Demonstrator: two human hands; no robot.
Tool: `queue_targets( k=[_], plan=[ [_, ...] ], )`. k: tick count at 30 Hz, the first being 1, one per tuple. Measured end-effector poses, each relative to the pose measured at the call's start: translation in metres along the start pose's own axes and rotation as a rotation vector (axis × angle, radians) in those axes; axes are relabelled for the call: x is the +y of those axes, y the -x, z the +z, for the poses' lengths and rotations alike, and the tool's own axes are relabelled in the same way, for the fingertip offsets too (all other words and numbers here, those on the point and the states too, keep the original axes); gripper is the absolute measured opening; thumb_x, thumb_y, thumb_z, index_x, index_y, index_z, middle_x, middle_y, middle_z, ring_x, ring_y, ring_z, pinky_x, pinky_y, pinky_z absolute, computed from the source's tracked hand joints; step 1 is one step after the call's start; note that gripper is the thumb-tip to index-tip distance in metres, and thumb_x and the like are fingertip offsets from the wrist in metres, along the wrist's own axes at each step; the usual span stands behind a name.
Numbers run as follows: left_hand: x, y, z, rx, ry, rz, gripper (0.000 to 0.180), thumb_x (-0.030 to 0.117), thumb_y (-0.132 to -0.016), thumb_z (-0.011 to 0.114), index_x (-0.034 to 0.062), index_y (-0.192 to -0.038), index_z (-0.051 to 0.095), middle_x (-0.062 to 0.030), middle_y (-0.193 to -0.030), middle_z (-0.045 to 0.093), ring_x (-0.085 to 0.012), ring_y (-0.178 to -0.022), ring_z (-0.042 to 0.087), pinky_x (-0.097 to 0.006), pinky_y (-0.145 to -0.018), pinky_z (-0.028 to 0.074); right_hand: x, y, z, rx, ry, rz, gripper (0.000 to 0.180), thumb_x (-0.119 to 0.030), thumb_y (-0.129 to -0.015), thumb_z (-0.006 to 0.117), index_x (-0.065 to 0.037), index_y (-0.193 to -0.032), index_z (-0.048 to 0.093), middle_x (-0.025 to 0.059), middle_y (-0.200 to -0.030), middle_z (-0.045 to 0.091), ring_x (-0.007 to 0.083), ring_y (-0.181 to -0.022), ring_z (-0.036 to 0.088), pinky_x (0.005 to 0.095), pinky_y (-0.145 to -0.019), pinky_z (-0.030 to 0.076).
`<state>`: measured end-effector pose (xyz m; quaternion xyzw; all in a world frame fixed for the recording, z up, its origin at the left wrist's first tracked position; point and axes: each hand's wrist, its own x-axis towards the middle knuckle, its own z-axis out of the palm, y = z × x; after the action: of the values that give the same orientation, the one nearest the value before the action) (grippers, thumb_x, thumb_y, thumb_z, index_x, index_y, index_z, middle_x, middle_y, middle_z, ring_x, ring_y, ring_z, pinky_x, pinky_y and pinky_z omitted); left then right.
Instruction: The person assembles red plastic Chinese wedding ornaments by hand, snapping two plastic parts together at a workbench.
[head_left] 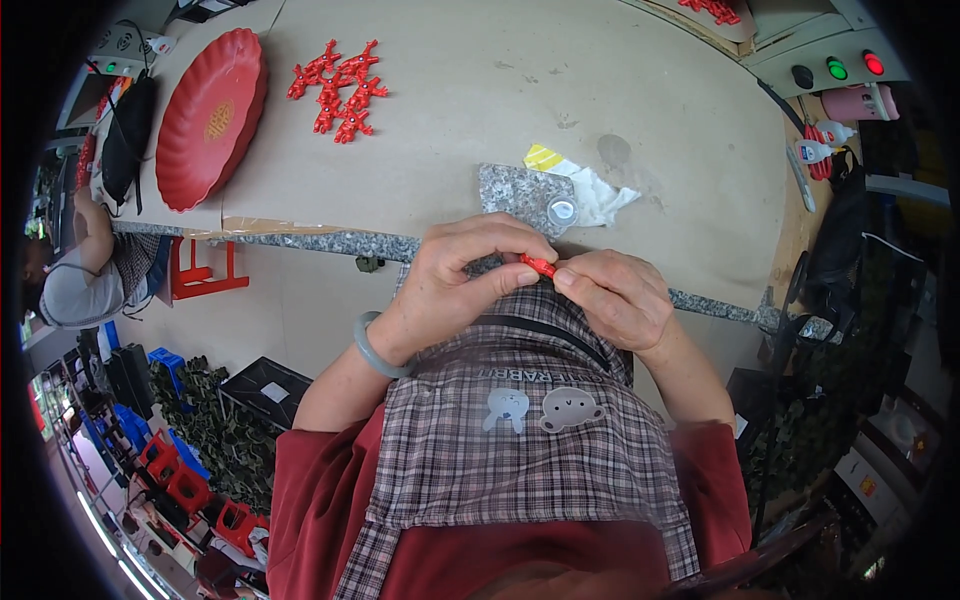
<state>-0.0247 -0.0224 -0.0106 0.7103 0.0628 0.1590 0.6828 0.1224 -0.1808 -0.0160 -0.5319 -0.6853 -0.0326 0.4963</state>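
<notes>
Between my two hands, just over the table's front edge, is a small shiny red figurine (pixel 540 265). The thumb and fingers of my left hand (pixel 475 265) pinch one end of it. My right hand (pixel 615 295) grips the other end with thumb and forefinger. Much of the piece is covered by my fingertips. Just beyond my hands lies a speckled grey slab (pixel 512 190) with a small clear round dish (pixel 562 211) on its corner. A crumpled white tissue (pixel 602 197) with a yellow-striped piece touches the slab.
Several similar red figurines (pixel 338 90) lie grouped at the far left of the table (pixel 420 150). Left of them stands a big red scalloped tray (pixel 190 150). White glue bottles (pixel 815 151) are at the right edge. Another person (pixel 85 270) sits at the far left.
</notes>
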Motion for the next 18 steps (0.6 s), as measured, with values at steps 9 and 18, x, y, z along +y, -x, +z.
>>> queue_targets(
  k=[9,18],
  plan=[
    [0.0011,-0.0009,-0.0014,-0.033,0.021,0.015,0.020,0.004,-0.084,0.073,0.0010,-0.104,0.070,-0.0130,-0.109,0.065,-0.0213,-0.101,0.063,-0.032,-0.087,0.053,-0.0003,0.0001,-0.0016,-0.028,0.010,-0.013,0.022,0.002,-0.075,0.072,0.008,-0.095,0.066,0.0156,-0.088,0.065,0.0255,-0.074,0.069,0.0324,-0.060,0.059],
    [0.0006,-0.0005,0.0045,0.024,-0.006,0.045,0.048,-0.002,-0.078,0.075,0.0046,-0.122,0.057,-0.0126,-0.124,0.051,-0.0208,-0.103,0.062,-0.032,-0.086,0.054,-0.0044,0.0024,0.0066,0.078,0.053,0.065,0.028,0.006,-0.074,0.075,0.004,-0.100,0.066,0.0131,-0.086,0.067,0.0233,-0.070,0.068,0.0305,-0.057,0.057]
  ],
)
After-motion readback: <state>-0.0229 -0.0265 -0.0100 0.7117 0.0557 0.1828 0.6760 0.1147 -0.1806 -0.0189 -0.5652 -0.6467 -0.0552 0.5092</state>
